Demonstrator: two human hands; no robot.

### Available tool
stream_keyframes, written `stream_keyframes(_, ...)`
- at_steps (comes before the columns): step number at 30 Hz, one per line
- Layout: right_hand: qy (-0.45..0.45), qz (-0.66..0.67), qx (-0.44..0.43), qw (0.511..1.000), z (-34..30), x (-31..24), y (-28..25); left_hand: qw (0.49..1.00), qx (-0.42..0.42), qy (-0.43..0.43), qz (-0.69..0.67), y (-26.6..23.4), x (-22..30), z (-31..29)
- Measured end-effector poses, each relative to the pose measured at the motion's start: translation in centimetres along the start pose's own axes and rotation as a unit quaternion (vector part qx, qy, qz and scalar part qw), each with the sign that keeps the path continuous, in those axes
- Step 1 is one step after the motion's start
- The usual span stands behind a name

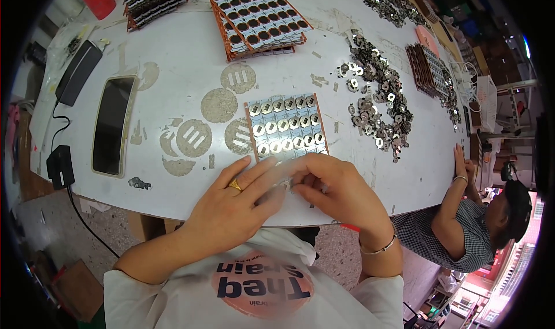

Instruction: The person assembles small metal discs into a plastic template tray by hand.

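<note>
A panel of small circuit boards (287, 122) lies in front of me, with rows of silver metal discs set on it. Its near rows are hidden under my hands. My left hand (234, 204), with a gold ring, rests at the panel's near left edge, fingers stretched out; its index finger is smeared by motion. Beside it, my right hand (338, 187) is curled over the near right edge, thumb and fingers pinched together. Whatever they hold, if anything, is too small and blurred to name. A loose pile of shiny metal discs (378, 98) lies to the right.
A stack of panels with black round pads (260, 19) stands at the far middle, another stack (155, 2) to its left. A phone (114, 126) and a black adapter (60, 167) with its cable lie left. More panels (426, 71) stand right; a co-worker (462, 225) leans on the table there.
</note>
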State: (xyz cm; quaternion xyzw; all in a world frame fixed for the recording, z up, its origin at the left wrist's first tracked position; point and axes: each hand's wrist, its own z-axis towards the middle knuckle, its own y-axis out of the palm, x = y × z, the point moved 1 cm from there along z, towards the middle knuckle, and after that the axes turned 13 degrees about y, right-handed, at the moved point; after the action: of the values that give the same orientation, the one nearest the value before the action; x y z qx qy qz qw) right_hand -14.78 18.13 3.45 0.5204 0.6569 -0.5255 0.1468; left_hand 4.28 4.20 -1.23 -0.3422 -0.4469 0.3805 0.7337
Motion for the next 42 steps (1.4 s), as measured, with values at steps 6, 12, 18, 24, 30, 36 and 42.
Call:
stream_keyframes(6,-0.017,-0.021,0.079,0.997,-0.2,-0.2,0.7,1.0,0.002,0.0,0.0,-0.2,0.0,0.0)
stream_keyframes(12,-0.007,-0.016,0.113,0.993,-1.0,1.6,1.3,1.0,-0.003,0.001,0.026,-0.2,0.4,0.1)
stream_keyframes(18,-0.033,-0.02,0.103,0.994,-1.4,1.3,0.8,1.0,0.009,0.009,0.019,0.3,0.3,0.1)
stream_keyframes(24,-0.077,-0.205,0.341,0.914,1.2,3.7,-4.9,1.0,-0.006,-0.003,0.011,0.1,0.6,0.4)
stream_keyframes(30,-0.098,-0.423,0.373,0.82,4.2,5.2,-6.0,1.0,0.009,-0.012,0.018,0.0,0.6,0.4)
stream_keyframes(36,-0.09,-0.159,0.383,0.905,3.0,5.0,-5.5,1.0,0.009,-0.015,0.021,0.2,0.7,0.4)
stream_keyframes(42,-0.035,0.158,0.111,0.98,-0.7,4.0,-1.1,0.999,0.018,-0.011,0.038,0.5,0.8,0.5)
